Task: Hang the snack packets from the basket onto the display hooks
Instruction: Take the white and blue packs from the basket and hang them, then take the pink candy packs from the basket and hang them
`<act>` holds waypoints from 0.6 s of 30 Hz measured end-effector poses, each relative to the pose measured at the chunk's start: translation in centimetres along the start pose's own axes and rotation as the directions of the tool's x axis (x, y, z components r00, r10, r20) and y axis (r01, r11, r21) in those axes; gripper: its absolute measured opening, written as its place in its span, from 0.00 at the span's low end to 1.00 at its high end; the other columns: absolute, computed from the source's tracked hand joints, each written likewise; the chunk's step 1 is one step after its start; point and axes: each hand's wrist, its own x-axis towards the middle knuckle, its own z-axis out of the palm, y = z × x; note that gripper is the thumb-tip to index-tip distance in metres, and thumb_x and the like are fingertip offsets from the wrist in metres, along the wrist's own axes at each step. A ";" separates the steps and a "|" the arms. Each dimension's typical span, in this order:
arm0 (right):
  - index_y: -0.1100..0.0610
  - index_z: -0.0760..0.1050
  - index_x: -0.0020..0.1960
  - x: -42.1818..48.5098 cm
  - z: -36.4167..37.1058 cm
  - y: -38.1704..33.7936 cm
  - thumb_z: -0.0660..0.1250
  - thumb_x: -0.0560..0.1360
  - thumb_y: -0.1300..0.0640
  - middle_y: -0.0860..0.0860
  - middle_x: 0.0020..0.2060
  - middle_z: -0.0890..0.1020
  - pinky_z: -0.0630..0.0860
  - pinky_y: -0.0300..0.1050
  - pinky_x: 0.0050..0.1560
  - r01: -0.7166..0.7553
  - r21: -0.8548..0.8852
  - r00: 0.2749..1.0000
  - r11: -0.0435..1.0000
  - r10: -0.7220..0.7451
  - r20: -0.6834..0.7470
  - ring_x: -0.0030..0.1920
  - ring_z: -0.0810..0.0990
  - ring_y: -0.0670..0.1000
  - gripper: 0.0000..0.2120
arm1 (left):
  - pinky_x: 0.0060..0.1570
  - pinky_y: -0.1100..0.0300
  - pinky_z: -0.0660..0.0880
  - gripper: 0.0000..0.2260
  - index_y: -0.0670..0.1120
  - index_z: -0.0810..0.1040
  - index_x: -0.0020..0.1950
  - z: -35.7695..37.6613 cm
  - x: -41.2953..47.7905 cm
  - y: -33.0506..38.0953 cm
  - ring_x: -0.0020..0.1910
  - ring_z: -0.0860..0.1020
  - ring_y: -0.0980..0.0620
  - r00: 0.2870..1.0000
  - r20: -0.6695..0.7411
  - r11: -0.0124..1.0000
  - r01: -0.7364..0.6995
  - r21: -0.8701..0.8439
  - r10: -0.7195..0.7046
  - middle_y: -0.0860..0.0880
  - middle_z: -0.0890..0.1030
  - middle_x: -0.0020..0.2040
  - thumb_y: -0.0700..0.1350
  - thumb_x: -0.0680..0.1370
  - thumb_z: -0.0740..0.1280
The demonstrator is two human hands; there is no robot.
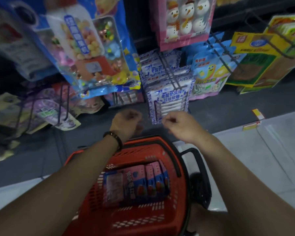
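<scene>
Spread from 9 to 2 o'clock: display [255, 103] crowded with hung bags. At 6 o'clock, red basket [153, 147], with pink-and-blue packets [143, 183] inside, not yet hung. Left hand [126, 121] at 11, fingers curled on nothing seen. Right hand [179, 124] at 1, fingers curled, perhaps pinching the white packet [169, 99]; cannot tell. Best to lift one packet by its top and thread the hole squarely onto a hook [171, 77], minding neighbouring bags.

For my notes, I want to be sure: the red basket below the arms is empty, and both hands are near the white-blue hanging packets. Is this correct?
Not fully. The head view shows the basket is not empty: pink-and-blue packets lie in it. The rest stands: it is red, and the left hand and right hand are near the white-blue packets.
</scene>
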 end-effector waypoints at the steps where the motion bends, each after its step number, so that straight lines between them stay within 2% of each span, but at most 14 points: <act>1: 0.54 0.81 0.42 -0.3 0.8 -0.2 0.68 0.83 0.52 0.54 0.39 0.87 0.82 0.51 0.49 0.003 -0.023 1.000 1.000 -0.003 0.023 0.43 0.86 0.55 0.13 | 0.51 0.36 0.84 0.07 0.47 0.82 0.47 -1.4 -1.2 -1.0 0.37 0.85 0.41 0.997 0.079 0.997 -0.021 0.081 0.015 0.42 0.86 0.45 0.39 0.84 0.70; 3: 0.56 0.82 0.44 -0.6 2.9 -0.5 0.69 0.83 0.50 0.53 0.40 0.88 0.82 0.50 0.48 0.006 -0.080 0.995 0.997 0.002 0.097 0.42 0.86 0.54 0.13 | 0.45 0.47 0.85 0.06 0.49 0.83 0.47 -4.4 -3.2 -3.5 0.39 0.86 0.49 0.973 0.228 0.940 -0.119 0.320 0.046 0.47 0.87 0.43 0.42 0.84 0.71; 5: 0.53 0.83 0.46 -1.2 5.7 -0.7 0.70 0.83 0.49 0.50 0.43 0.88 0.77 0.45 0.47 0.029 -0.166 0.981 0.986 0.003 0.192 0.44 0.84 0.51 0.10 | 0.43 0.55 0.83 0.05 0.51 0.84 0.48 -7.8 -4.8 -6.2 0.38 0.84 0.57 0.933 0.358 0.847 -0.215 0.487 0.031 0.54 0.87 0.41 0.44 0.83 0.71; 7: 0.50 0.85 0.49 -1.8 9.2 -0.7 0.71 0.82 0.50 0.49 0.47 0.88 0.76 0.44 0.51 0.059 -0.205 0.969 0.977 -0.007 0.246 0.49 0.84 0.49 0.07 | 0.46 0.57 0.81 0.04 0.52 0.85 0.48 -11.1 -5.9 -9.0 0.39 0.84 0.60 0.902 0.431 0.785 -0.253 0.565 -0.020 0.57 0.87 0.41 0.44 0.82 0.72; 9: 0.49 0.85 0.50 -2.1 13.1 0.1 0.71 0.82 0.51 0.48 0.49 0.88 0.78 0.44 0.55 -0.008 -0.187 0.953 0.982 0.064 0.295 0.52 0.85 0.50 0.05 | 0.51 0.57 0.80 0.04 0.54 0.85 0.49 -14.0 -6.6 -11.8 0.42 0.83 0.65 0.898 0.438 0.702 -0.284 0.653 -0.043 0.58 0.87 0.43 0.46 0.82 0.73; 12: 0.53 0.84 0.50 -2.3 18.1 2.1 0.69 0.83 0.49 0.52 0.48 0.87 0.78 0.46 0.50 -0.139 -0.244 0.884 0.960 0.231 0.406 0.51 0.85 0.54 0.09 | 0.55 0.54 0.79 0.03 0.53 0.86 0.52 -16.8 -6.8 -14.9 0.47 0.84 0.60 0.907 0.418 0.641 -0.291 0.710 -0.052 0.56 0.88 0.47 0.47 0.81 0.73; 15: 0.62 0.84 0.61 -2.3 22.1 3.8 0.68 0.83 0.51 0.58 0.55 0.86 0.77 0.42 0.51 -0.226 -0.326 0.825 0.918 0.358 0.438 0.51 0.83 0.52 0.15 | 0.55 0.51 0.81 0.06 0.50 0.85 0.57 -17.8 -5.8 -16.0 0.50 0.85 0.54 0.890 0.439 0.630 -0.274 0.727 -0.120 0.53 0.88 0.51 0.49 0.83 0.71; 17: 0.62 0.82 0.63 -1.7 25.3 5.9 0.73 0.79 0.51 0.57 0.54 0.85 0.78 0.41 0.48 -0.296 -0.383 0.791 0.875 0.450 0.416 0.49 0.84 0.52 0.18 | 0.54 0.52 0.81 0.08 0.50 0.84 0.59 -17.8 -4.7 -16.0 0.51 0.86 0.50 0.864 0.461 0.604 -0.260 0.753 -0.202 0.51 0.88 0.53 0.51 0.84 0.68; 18: 0.59 0.81 0.65 -1.3 26.7 7.3 0.77 0.74 0.47 0.57 0.55 0.84 0.81 0.44 0.48 -0.294 -0.418 0.790 0.860 0.465 0.399 0.53 0.85 0.55 0.24 | 0.54 0.52 0.81 0.09 0.49 0.84 0.59 -17.6 -4.2 -16.1 0.53 0.85 0.48 0.865 0.461 0.596 -0.266 0.757 -0.199 0.49 0.87 0.54 0.52 0.85 0.68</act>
